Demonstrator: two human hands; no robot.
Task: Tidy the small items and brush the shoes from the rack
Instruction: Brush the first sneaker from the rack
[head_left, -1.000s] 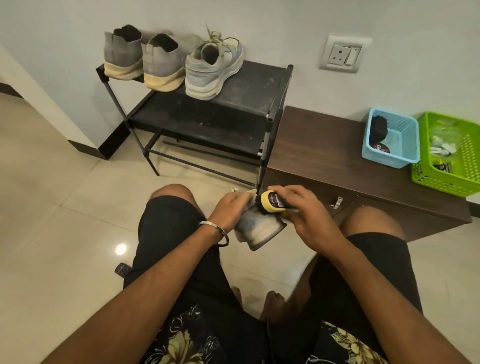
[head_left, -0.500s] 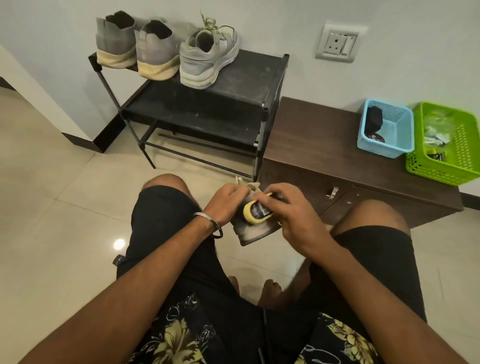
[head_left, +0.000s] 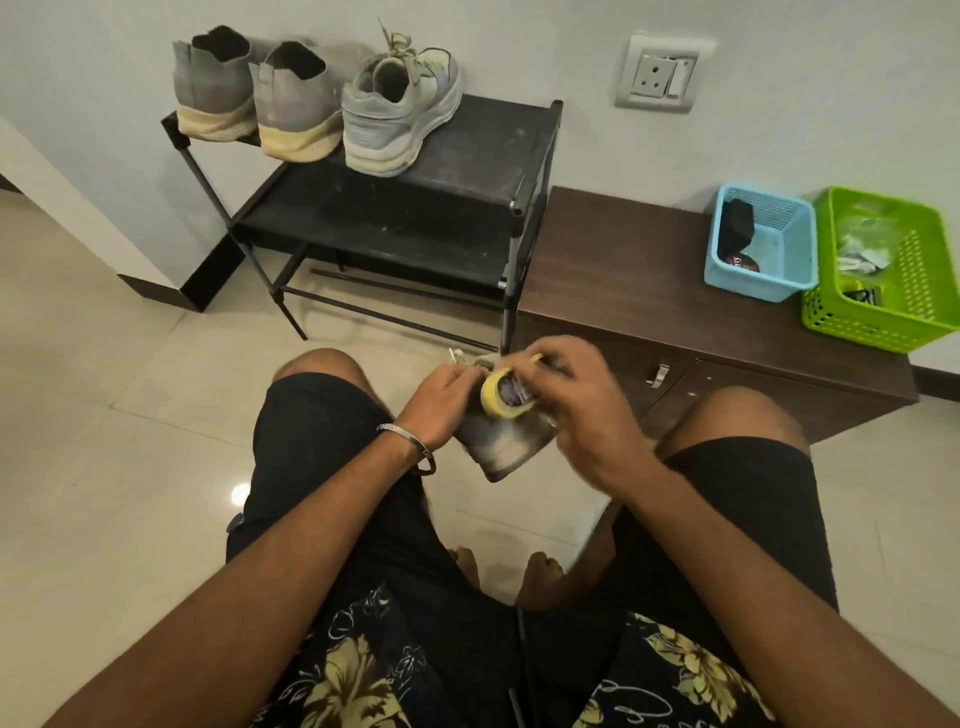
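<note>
Shoe rack (head_left: 467, 171) stands far left against the wall, carrying three grey shoes (head_left: 311, 104) on its top shelf. Right of it, the brown counter (head_left: 623, 270) holds a blue basket (head_left: 779, 280) and a green basket (head_left: 914, 312), touching. Near, between the knees, the left hand (head_left: 441, 410) grips a grey shoe (head_left: 501, 447) from its left side. The right hand (head_left: 587, 410), its grip curled round a yellow-rimmed brush (head_left: 501, 400), presses it onto the shoe's upper.

Glossy floor tiles (head_left: 130, 415), dusty matt black rack (head_left: 467, 156). Dark wood-grain cabinet (head_left: 623, 270); blue basket (head_left: 763, 280) and green basket (head_left: 878, 322) are perforated plastic.
</note>
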